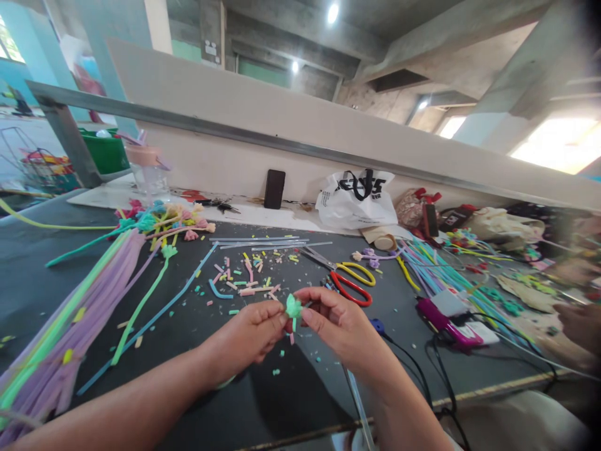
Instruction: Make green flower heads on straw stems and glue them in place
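Note:
A small mint-green flower [293,306], which looks like fuzzy pipe cleaner, is held just above the dark table. My left hand [256,326] pinches its left side with thumb and finger. From the right, my right hand [328,316] grips it between thumb and fingertips. A short green and pink stem end hangs below the flower. Beyond my hands lie cut pipe-cleaner pieces [251,291] in pink, yellow and green. Red-and-yellow handled scissors [352,285] rest with open blades just past my right hand. One green flower on a stem [150,300] lies to the left.
A bundle of purple and green pipe cleaners [94,313] covers the left. At the back stand a phone [275,189], a plastic cup [148,169] and a white bag [357,199]. To the right lie a magenta device [446,322] with black cables and another person's hand [580,326].

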`<act>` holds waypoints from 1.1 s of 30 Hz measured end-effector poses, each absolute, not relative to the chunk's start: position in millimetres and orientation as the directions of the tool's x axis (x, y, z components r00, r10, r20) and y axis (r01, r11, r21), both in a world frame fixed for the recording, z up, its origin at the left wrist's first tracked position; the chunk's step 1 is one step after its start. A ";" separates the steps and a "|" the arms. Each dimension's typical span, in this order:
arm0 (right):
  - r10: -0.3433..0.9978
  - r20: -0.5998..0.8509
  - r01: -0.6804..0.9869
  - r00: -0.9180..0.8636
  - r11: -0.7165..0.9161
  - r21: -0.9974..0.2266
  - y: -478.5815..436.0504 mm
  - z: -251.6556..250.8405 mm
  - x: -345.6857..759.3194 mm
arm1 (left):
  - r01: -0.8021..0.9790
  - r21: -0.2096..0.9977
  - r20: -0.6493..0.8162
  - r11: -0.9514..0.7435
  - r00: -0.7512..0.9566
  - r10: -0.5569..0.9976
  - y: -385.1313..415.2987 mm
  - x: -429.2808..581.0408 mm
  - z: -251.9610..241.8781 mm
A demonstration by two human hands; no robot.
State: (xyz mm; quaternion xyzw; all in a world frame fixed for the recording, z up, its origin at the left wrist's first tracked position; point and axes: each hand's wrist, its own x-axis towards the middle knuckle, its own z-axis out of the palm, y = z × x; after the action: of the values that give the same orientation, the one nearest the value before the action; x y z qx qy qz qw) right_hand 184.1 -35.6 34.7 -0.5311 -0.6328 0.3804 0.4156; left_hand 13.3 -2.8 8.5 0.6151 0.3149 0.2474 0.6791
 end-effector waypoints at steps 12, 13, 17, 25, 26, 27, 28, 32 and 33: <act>0.975 0.196 0.453 -0.108 0.224 -0.863 -39.4 32.5 181.9 | 0.021 0.995 -0.084 0.098 0.715 0.694 -5.0 12.0 6.5; 0.974 0.203 0.452 -0.099 0.226 -0.863 -39.4 32.0 181.4 | 0.047 0.998 -0.069 0.051 0.702 0.709 -4.4 12.1 4.8; 0.976 0.194 0.425 -0.095 0.216 -0.879 -38.6 31.9 180.0 | 0.111 0.994 -0.060 -0.020 0.674 0.736 -2.6 13.3 1.8; 0.981 0.190 0.328 -0.028 0.189 -0.926 -35.4 36.9 189.4 | -0.144 0.955 -0.073 0.259 0.733 0.677 -2.8 14.4 3.8; 0.981 0.195 0.315 -0.026 0.193 -0.929 -35.5 37.2 190.7 | -0.160 0.951 -0.069 0.264 0.724 0.686 -2.4 15.1 3.2; 0.980 0.199 0.307 -0.022 0.196 -0.931 -35.7 37.5 191.9 | -0.161 0.952 -0.069 0.260 0.714 0.697 -1.9 16.1 2.6; 0.979 0.202 0.306 -0.016 0.197 -0.932 -36.0 37.7 193.1 | -0.147 0.956 -0.076 0.253 0.709 0.701 -1.3 17.1 2.0; 0.984 0.179 0.324 0.006 0.167 -0.931 -37.4 38.1 196.4 | 0.001 0.994 -0.082 0.109 0.665 0.743 1.1 19.7 -0.2; 0.985 0.172 0.322 0.005 0.161 -0.933 -37.7 38.1 196.6 | 0.044 0.998 -0.061 0.042 0.645 0.762 1.4 19.7 -0.5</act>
State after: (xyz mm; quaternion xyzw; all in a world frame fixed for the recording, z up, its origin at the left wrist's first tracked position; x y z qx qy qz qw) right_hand 196.6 -37.7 38.1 -0.5387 -0.6067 0.3596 0.4610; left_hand 19.7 1.4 -0.5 0.6342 0.3178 0.2768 0.6482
